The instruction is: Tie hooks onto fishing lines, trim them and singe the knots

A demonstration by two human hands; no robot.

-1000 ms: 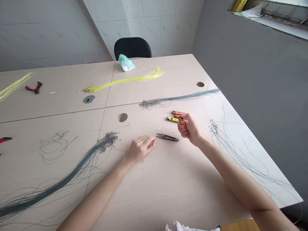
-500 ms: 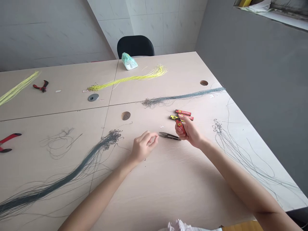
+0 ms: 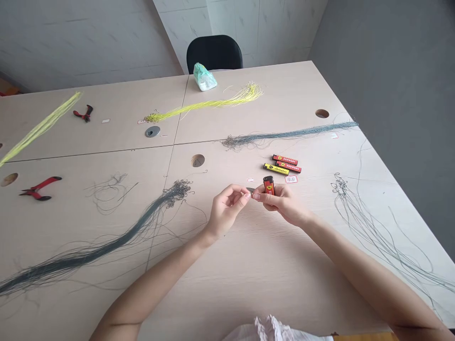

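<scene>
My right hand (image 3: 284, 203) is wrapped round a red lighter (image 3: 269, 185) with a black top, held upright. Its thumb and finger meet the fingertips of my left hand (image 3: 229, 208), which is closed in a pinch. Whatever lies between those fingertips is too small to make out. Behind the fingertips a bit of the thread snips' blade (image 3: 250, 190) shows on the table; my hands hide the rest. Beyond my right hand lie two more red lighters (image 3: 285, 160) and a yellow lighter (image 3: 276, 169), close together.
A dark bundle of hooked lines (image 3: 131, 232) runs along the left, with red-handled pliers (image 3: 39, 189) beyond. Loose hooked lines (image 3: 377, 232) spread at right. Farther back lie a blue-grey bundle (image 3: 295, 134), a yellow bundle (image 3: 206, 105) and a green packet (image 3: 205, 78).
My hands have come together, fingertips meeting in front of the snips. The lighter in my right hand now stands more upright. The view has shifted, with table items appearing farther right.
</scene>
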